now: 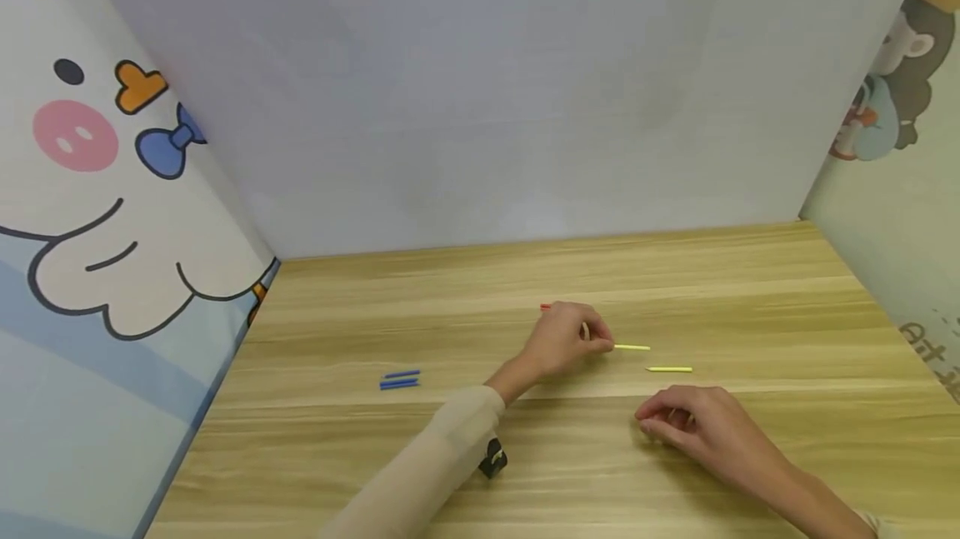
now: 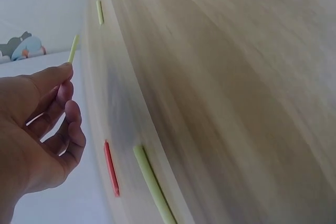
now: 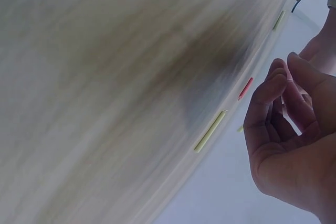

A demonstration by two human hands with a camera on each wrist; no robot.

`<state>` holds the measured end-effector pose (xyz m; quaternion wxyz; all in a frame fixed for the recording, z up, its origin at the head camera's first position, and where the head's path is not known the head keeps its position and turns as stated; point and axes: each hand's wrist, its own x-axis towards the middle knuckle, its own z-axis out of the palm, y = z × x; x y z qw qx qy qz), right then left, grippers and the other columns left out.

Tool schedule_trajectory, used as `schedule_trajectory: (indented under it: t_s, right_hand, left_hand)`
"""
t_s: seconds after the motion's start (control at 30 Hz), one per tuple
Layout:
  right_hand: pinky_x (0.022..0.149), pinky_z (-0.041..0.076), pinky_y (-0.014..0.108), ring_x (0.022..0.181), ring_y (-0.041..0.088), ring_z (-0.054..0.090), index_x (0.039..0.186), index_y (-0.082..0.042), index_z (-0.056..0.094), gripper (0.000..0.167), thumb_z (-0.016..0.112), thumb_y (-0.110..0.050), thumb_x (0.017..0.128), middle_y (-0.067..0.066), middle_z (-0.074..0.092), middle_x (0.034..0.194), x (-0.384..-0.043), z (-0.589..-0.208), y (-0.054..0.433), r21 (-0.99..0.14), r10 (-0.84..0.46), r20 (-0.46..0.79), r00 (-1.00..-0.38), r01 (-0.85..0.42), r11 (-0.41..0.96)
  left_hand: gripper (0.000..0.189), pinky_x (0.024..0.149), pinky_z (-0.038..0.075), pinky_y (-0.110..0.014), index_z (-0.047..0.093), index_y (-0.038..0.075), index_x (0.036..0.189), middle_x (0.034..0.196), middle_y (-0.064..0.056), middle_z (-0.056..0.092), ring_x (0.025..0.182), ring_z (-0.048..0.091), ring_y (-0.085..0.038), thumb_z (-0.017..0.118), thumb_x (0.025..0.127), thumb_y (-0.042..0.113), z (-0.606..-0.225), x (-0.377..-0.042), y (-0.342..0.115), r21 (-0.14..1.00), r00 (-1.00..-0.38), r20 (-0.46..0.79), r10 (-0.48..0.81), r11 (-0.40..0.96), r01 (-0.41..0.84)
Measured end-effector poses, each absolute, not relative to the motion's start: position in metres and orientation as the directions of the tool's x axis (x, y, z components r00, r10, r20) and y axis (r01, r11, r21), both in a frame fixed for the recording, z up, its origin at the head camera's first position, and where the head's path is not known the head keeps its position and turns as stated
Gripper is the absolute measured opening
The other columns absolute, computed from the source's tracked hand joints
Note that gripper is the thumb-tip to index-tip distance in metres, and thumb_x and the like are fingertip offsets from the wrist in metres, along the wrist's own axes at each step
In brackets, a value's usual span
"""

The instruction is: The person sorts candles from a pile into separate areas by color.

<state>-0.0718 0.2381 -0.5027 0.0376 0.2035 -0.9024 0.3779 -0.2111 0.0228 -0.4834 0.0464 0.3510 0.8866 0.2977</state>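
Observation:
My left hand [image 1: 566,339] pinches a slim yellow crayon [image 1: 632,347] between thumb and fingertip. The same yellow crayon [image 2: 73,49] points away from the fingers in the left wrist view. A second yellow crayon [image 1: 669,369] lies on the table, between the two hands. Past my left hand, a red crayon [image 1: 545,306] is mostly covered in the head view; it shows whole as a red crayon [image 2: 111,169] beside a third yellow crayon [image 2: 153,184] in the left wrist view. My right hand [image 1: 697,426] hovers with loosely curled fingers, holding nothing.
Several blue crayons [image 1: 399,384] lie close together at the left of the wood-grain table [image 1: 315,306]. A pale back wall [image 1: 480,106] and printed side panels enclose the table. A black device [image 1: 492,458] sits by the left sleeve.

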Motion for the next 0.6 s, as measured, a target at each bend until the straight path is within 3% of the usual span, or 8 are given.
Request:
schedule_trajectory:
  t_s: [0.23,0.6]
  right_hand:
    - [0.059,0.050,0.021,0.068,-0.007,0.056,0.094,-0.024,0.079,0.008,0.084,-0.018,0.091,-0.022,0.068,0.083,-0.069,-0.505,0.239,-0.643,-0.341,0.281,-0.897,-0.440,0.626]
    - [0.059,0.051,0.021,0.069,-0.007,0.057,0.095,-0.023,0.080,0.007,0.083,-0.018,0.092,-0.021,0.070,0.084,-0.067,-0.506,0.240,-0.654,-0.347,0.274,-0.897,-0.438,0.617]
  left_hand:
    - [0.007,0.070,0.040,-0.013,0.084,0.019,0.094,0.082,0.013,0.073,0.070,0.053,0.004,0.082,0.095,0.026,-0.487,-0.208,0.045,0.505,-0.744,0.078,0.664,0.617,0.604]
    - [0.004,0.072,0.040,-0.013,0.084,0.021,0.093,0.084,0.014,0.073,0.074,0.055,0.003,0.083,0.093,0.024,-0.495,-0.202,0.067,0.455,-0.736,0.052,0.675,0.640,0.619]
